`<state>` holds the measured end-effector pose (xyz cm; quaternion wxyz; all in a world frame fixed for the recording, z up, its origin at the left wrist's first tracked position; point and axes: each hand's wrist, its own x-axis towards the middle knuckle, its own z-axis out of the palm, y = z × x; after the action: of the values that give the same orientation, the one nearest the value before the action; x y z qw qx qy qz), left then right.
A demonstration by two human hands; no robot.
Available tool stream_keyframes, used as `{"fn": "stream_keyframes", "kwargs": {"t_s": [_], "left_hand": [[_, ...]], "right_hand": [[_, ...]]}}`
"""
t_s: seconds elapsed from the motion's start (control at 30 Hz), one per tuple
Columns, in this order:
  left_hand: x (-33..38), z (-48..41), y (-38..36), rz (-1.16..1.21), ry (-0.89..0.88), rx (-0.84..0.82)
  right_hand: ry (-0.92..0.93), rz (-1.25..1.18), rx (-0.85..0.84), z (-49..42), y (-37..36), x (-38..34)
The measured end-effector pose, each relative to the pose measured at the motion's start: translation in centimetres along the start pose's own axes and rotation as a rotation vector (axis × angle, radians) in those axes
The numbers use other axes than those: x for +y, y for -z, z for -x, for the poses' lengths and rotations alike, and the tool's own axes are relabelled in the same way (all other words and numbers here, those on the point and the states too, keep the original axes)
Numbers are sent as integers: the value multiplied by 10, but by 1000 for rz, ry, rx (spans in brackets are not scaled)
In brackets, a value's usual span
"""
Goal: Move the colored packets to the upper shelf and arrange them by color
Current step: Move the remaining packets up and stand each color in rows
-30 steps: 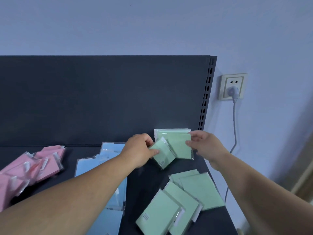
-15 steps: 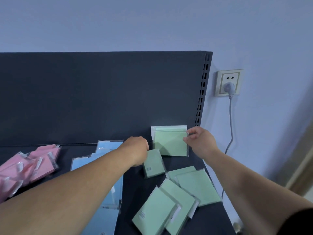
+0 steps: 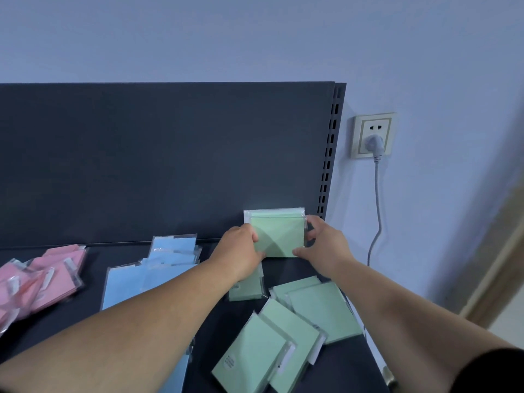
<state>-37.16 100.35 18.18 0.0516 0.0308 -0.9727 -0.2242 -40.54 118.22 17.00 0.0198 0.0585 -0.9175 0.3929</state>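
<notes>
Left hand (image 3: 241, 251), right hand (image 3: 326, 248) hold green stack (image 3: 276, 236) (five packets (image 3: 323, 316) flat, perhaps).

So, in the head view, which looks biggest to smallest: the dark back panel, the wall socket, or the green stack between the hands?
1. dark back panel, by far the largest.
2. green stack.
3. wall socket, which looks only a little smaller than the stack, so it's a close call.

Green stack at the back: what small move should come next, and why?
Likely: left hand lets go and lifts the nearest flat green packet onto the upright green stack. Both it and the right hand grip that stack at the back panel, while green packets lie loose.
</notes>
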Motion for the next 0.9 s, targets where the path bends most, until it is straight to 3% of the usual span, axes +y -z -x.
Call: {"fn": "stream_keyframes", "kwargs": {"t_s": [0.17, 0.5, 0.77, 0.9], "left_hand": [[-2, -2, -4, 23, -25, 68], [0, -8, 1, 28, -37, -41], [-1, 7, 10, -65, -64, 9], [9, 18, 15, -105, -150, -126]], "right_hand": [[35, 17, 33, -2, -3, 2], [3, -28, 26, -5, 4, 8], [-69, 7, 14, 11, 23, 8], [-117, 97, -76, 25, 41, 9]]}}
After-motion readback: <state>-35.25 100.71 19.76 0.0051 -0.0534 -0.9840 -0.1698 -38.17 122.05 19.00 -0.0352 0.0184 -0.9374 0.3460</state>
